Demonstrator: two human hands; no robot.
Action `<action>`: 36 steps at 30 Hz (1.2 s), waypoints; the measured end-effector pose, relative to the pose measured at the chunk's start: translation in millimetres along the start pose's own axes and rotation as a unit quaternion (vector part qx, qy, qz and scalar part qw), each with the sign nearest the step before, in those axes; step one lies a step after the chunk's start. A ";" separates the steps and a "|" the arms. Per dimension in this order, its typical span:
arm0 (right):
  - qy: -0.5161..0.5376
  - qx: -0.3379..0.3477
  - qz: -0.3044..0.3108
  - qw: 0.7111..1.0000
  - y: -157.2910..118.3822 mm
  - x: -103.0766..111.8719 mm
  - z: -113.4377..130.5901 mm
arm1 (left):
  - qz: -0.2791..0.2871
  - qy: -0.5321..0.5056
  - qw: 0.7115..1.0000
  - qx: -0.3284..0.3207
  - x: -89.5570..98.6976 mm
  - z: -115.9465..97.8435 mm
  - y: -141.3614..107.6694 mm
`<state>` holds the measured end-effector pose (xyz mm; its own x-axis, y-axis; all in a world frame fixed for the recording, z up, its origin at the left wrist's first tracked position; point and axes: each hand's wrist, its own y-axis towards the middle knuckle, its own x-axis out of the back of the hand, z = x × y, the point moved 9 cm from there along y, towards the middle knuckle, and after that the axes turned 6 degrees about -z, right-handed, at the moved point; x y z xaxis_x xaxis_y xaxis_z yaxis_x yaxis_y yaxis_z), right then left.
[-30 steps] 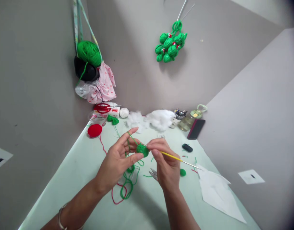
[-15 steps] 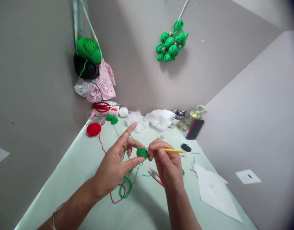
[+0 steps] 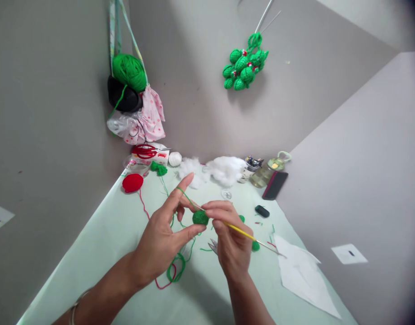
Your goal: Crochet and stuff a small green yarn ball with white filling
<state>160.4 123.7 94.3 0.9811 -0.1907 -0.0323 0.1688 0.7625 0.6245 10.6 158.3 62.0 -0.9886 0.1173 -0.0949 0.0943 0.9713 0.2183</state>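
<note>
My left hand (image 3: 163, 230) pinches a small green crocheted piece (image 3: 200, 217) between thumb and fingers. Its index finger points up, with a strand of green yarn (image 3: 186, 196) looped round it and running down to the piece. In my right hand (image 3: 232, 239) is a crochet hook (image 3: 240, 231) with a yellow grip, its metal tail sloping down to the right. The hook's tip meets the top of the green piece; the stitch there is too small to make out. Loose green yarn (image 3: 176, 270) lies coiled on the table below my hands.
Scissors (image 3: 213, 246) lie partly behind my right hand. Farther back are a red yarn ball (image 3: 132, 183), white stuffing (image 3: 227, 170), a bottle (image 3: 261, 175) and a phone (image 3: 275, 185). White paper (image 3: 305, 275) lies at right. Green crocheted pieces (image 3: 243, 67) hang on the wall.
My right hand has turned and shifted slightly left, so the hook's tail now slants downward instead of lying nearly level. My left hand keeps its hold on the green piece.
</note>
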 end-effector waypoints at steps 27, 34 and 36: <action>-0.282 0.282 -0.016 0.917 -38.5 -2.2 30.4 | 0.035 -0.185 0.980 0.057 -14.3 3.9 -2.7; -0.207 0.286 -0.054 0.934 -28.6 1.3 44.1 | 0.116 -0.259 0.953 0.103 -21.2 2.5 -3.7; -0.125 0.210 -0.054 0.968 -14.6 3.3 39.0 | 0.131 -0.265 0.949 0.114 -22.1 4.1 -3.8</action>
<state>157.5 87.9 115.6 0.8975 -0.4390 0.0411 0.1649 0.4207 0.8921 32.6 152.8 59.3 -0.7361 0.3893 -0.5538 0.4103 0.9073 0.0924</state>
